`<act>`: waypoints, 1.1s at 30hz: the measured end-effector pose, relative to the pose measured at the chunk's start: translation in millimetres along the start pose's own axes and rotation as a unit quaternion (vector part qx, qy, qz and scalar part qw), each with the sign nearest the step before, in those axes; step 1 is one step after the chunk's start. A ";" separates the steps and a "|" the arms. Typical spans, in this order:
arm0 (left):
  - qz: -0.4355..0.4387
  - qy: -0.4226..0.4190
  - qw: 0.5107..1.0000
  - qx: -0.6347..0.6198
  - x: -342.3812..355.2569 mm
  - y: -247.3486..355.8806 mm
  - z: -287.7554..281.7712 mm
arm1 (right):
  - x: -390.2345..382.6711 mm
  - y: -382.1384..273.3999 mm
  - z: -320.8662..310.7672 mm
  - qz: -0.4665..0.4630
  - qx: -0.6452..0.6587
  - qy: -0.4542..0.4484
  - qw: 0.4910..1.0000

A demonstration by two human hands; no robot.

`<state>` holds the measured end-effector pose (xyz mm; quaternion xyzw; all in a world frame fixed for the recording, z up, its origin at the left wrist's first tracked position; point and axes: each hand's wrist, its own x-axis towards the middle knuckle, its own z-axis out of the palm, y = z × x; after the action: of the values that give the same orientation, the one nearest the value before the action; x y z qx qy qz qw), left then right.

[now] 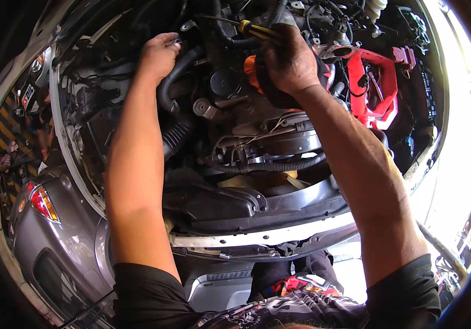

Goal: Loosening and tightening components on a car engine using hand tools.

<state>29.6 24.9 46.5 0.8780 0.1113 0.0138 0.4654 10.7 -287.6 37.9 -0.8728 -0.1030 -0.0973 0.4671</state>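
1. The right hand [292, 63] grips a slim screwdriver with yellow-and-black handle [246, 26], far middle of the cluttered dark engine bay [287, 143].
2. Farther left, the left hand's [159, 57] fingers curl; whether gripping anything, one cannot tell.

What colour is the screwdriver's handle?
The screwdriver's handle is yellow and black, seen in the head view.

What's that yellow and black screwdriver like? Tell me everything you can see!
The screwdriver has a yellow-and-black handle that looks like plastic and a thin, metal-looking shaft. It shows over the engine, tilted slightly, its shaft pointing left. The right hand grips the handle, hiding its back end. I can't tell the tip's shape or whether it touches anything.
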 end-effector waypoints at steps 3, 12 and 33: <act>0.022 -0.058 0.994 0.088 12.8 -13.3 5.9 | 0.1 -2.1 2.9 -0.009 0.012 0.005 1.000; 0.038 -0.093 0.981 0.166 9.3 0.7 22.7 | 0.4 -0.3 0.9 -0.018 -0.005 0.012 1.000; 0.106 -0.118 0.982 0.102 1.6 8.4 -6.7 | -0.9 -1.7 1.1 -0.006 -0.020 0.008 1.000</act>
<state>31.8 26.2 57.0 0.9231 -0.0370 -0.0525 0.3791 9.4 -285.9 38.5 -0.8807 -0.1024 -0.1086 0.4495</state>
